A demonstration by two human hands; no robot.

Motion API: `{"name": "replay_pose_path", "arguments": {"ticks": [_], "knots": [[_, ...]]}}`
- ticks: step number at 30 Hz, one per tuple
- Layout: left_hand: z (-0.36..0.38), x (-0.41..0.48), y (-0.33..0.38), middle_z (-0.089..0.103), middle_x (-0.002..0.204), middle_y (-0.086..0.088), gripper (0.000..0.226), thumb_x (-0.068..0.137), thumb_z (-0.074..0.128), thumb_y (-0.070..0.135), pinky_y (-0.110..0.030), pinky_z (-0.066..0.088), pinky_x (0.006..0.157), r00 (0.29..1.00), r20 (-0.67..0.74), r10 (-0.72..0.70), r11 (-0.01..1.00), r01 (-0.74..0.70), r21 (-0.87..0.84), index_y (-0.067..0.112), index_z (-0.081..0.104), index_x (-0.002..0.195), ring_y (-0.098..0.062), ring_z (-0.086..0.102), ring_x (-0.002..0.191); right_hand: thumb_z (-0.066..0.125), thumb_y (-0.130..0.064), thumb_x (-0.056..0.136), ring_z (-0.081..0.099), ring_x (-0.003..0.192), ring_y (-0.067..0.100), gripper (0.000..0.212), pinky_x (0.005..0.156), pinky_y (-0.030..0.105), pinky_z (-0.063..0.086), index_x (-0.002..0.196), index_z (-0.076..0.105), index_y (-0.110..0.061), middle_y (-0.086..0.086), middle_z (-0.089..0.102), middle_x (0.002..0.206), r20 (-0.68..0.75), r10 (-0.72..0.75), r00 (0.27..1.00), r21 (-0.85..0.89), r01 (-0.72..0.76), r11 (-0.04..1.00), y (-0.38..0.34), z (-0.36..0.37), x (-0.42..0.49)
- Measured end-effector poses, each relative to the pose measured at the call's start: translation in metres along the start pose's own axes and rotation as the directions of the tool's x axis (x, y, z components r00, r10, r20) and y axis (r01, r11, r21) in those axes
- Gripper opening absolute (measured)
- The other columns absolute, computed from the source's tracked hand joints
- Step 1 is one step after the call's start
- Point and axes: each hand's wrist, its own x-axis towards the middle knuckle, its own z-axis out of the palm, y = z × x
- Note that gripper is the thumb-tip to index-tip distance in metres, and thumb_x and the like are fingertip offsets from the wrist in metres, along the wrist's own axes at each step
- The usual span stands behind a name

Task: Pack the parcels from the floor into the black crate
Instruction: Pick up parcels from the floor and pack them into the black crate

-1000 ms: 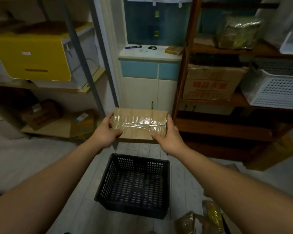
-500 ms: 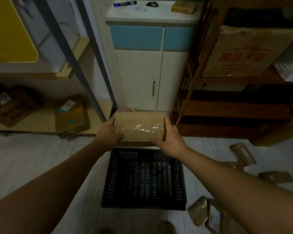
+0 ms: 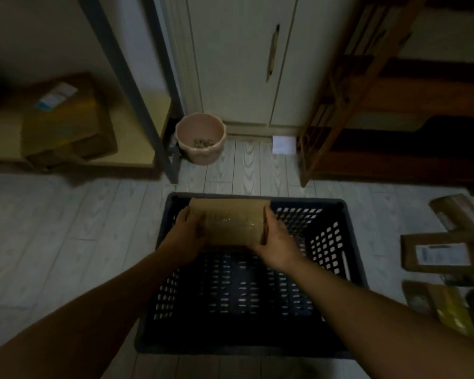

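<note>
Left hand (image 3: 185, 237) and right hand (image 3: 279, 247) clamp the taped cardboard parcel (image 3: 230, 222) by its ends, fingers (image 3: 267, 217) curled round it, over the black crate (image 3: 329, 242), far half, centre frame. Placing step; next, lower and release. More parcels (image 3: 438, 253) wait on the floor, right.

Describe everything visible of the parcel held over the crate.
The parcel is a flat, rectangular brown cardboard box with a band of clear glossy tape across its top. It is held roughly level over the far half of the black crate, the left hand gripping its left end and the right hand its right end. Contact with the crate is unclear.
</note>
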Motion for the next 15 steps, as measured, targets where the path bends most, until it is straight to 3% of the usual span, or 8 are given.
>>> {"name": "replay_pose_path", "arguments": {"ticks": [5,7,11,15], "knots": [[0.088,0.054,-0.066,-0.006,0.157,-0.014,0.076,0.089,0.059,0.024,-0.034,0.025,0.115,0.997,0.065,-0.052,0.987,0.042,0.153,0.017,0.014,0.150,-0.034,0.019,0.142,0.065,-0.067,0.060,0.050,0.124,0.025,0.107,0.102,0.044,0.045,0.147,0.009,-0.038,0.007,0.041,0.143,0.037,-0.018,0.999,0.061,0.016,0.998,0.082,0.091,0.063],[0.115,0.071,-0.089,-0.011,0.157,-0.013,0.079,0.091,0.055,0.028,-0.032,0.019,0.117,0.994,0.064,-0.092,0.980,0.080,0.181,0.017,0.004,0.151,-0.032,0.011,0.145,0.066,-0.063,0.060,0.051,0.123,0.020,0.102,0.102,0.041,0.046,0.145,0.018,-0.037,0.002,0.047,0.139,0.054,-0.024,0.998,0.107,0.018,0.994,0.104,0.117,0.085],[0.151,0.095,-0.122,-0.017,0.157,-0.015,0.075,0.097,0.044,0.031,-0.031,0.009,0.117,0.979,0.116,-0.169,0.948,0.130,0.289,0.011,-0.004,0.150,-0.030,-0.005,0.147,0.069,-0.048,0.076,0.042,0.132,0.024,0.102,0.109,0.039,0.038,0.149,-0.002,-0.041,0.006,0.032,0.151,0.126,-0.004,0.992,0.056,-0.003,0.998,0.127,0.152,0.110],[0.168,0.104,-0.132,-0.014,0.158,-0.013,0.069,0.097,0.044,0.024,-0.043,0.017,0.118,0.971,0.116,-0.208,0.933,0.162,0.320,0.015,0.003,0.151,-0.035,0.004,0.146,0.065,-0.038,0.084,0.035,0.137,0.027,0.097,0.111,0.038,0.034,0.151,-0.005,-0.031,0.010,0.023,0.156,0.132,0.052,0.990,0.034,-0.057,0.998,0.137,0.172,0.113]]}}
